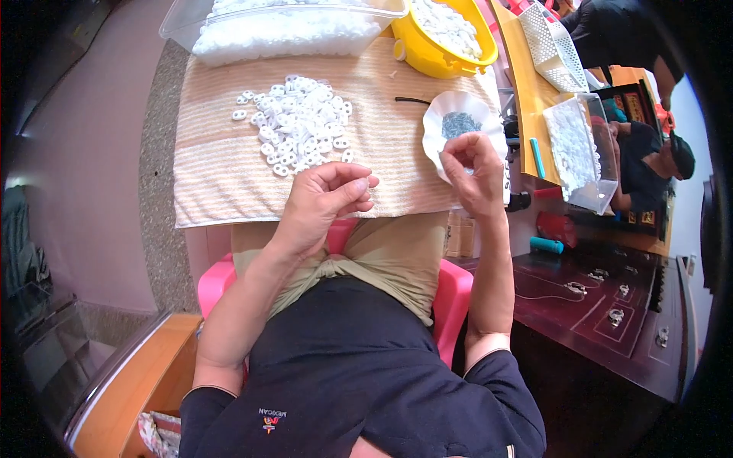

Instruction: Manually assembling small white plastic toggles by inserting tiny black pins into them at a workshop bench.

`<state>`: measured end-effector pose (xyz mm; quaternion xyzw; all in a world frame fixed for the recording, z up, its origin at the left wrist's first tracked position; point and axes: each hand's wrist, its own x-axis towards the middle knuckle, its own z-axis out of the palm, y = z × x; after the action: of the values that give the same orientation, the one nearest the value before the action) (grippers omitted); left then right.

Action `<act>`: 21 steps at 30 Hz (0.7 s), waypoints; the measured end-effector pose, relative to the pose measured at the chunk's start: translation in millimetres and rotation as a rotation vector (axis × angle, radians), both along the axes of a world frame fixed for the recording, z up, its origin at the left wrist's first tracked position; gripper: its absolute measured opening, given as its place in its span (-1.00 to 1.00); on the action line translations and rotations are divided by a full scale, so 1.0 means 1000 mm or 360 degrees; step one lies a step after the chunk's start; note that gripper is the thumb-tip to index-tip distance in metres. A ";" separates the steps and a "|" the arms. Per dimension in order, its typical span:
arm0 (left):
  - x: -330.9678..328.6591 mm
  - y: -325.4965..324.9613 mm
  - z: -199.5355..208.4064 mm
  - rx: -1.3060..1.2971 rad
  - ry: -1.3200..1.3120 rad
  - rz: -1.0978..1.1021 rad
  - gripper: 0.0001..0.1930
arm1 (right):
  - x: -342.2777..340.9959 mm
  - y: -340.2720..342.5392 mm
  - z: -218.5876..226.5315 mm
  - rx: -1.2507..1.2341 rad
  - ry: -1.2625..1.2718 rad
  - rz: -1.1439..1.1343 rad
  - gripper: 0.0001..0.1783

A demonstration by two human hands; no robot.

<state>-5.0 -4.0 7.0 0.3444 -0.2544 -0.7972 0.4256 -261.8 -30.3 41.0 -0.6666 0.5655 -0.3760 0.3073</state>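
Note:
My left hand [327, 200] is closed above the front edge of a striped towel [217, 187], its thumb and fingers pressed together; what they hold, if anything, is too small to name. Just beyond it lies a loose pile of small white oval pieces [301, 126], many showing two dark holes. My right hand [475, 174] reaches over the near side of a white scalloped dish [433, 122], with thumb and forefinger in a pinch. I cannot make out anything between them. Small grey-blue bits [460, 124] lie inside the dish, too fine to identify.
A clear bin [177, 29] of white pieces stands at the far left, beside a yellow basin [427, 65] of similar ones. A thin black stick [412, 100] lies by the dish. To the right are another clear container [607, 183] and a person in dark clothes [649, 164].

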 end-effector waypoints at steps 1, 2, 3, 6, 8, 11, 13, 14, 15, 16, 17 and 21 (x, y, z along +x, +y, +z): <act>-0.001 0.001 -0.001 -0.0002 -0.0016 -0.0010 -0.80 | 0.009 0.002 0.001 0.0070 -0.0158 0.0062 -0.82; -0.002 0.002 -0.002 0.0003 -0.0027 -0.0001 -0.80 | 0.016 0.004 0.001 0.0120 -0.0188 0.0106 -0.81; -0.004 0.003 -0.004 -0.0028 -0.0011 -0.0006 -0.80 | 0.023 0.005 0.001 0.0172 -0.0219 0.0152 -0.81; -0.010 0.005 -0.002 -0.0056 0.0012 0.0012 -0.79 | 0.037 0.007 -0.004 0.0233 -0.0296 0.0271 -0.79; -0.012 0.005 -0.002 -0.0047 -0.0003 0.0074 -0.78 | 0.048 0.009 -0.003 0.0293 -0.0419 0.0366 -0.78; -0.011 0.006 -0.002 -0.0025 0.0017 0.0133 -0.79 | 0.055 0.009 -0.005 0.0317 -0.0389 0.0455 -0.77; -0.011 0.006 -0.002 -0.0016 0.0027 0.0150 -0.79 | 0.058 0.011 -0.005 0.0347 -0.0417 0.0466 -0.77; -0.011 0.006 -0.002 -0.0016 0.0011 0.0159 -0.81 | 0.060 0.012 -0.005 0.0373 -0.0443 0.0473 -0.76; -0.011 0.006 -0.002 -0.0017 -0.0004 0.0167 -0.82 | 0.060 0.012 -0.005 0.0375 -0.0444 0.0475 -0.76; -0.012 0.006 -0.003 -0.0015 -0.0005 0.0168 -0.82 | 0.061 0.012 -0.005 0.0364 -0.0446 0.0483 -0.76; -0.012 0.007 -0.005 -0.0027 -0.0005 0.0184 -0.83 | 0.062 0.012 -0.005 0.0352 -0.0449 0.0490 -0.76; -0.014 0.008 -0.009 -0.0055 0.0012 0.0214 -0.85 | 0.064 0.014 -0.001 0.0304 -0.0356 0.0489 -0.76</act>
<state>-18.8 3.7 -2.1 0.3504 -0.2428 -0.7636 0.4850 -197.4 -16.3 40.1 -0.6669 0.4527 -0.3411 0.4837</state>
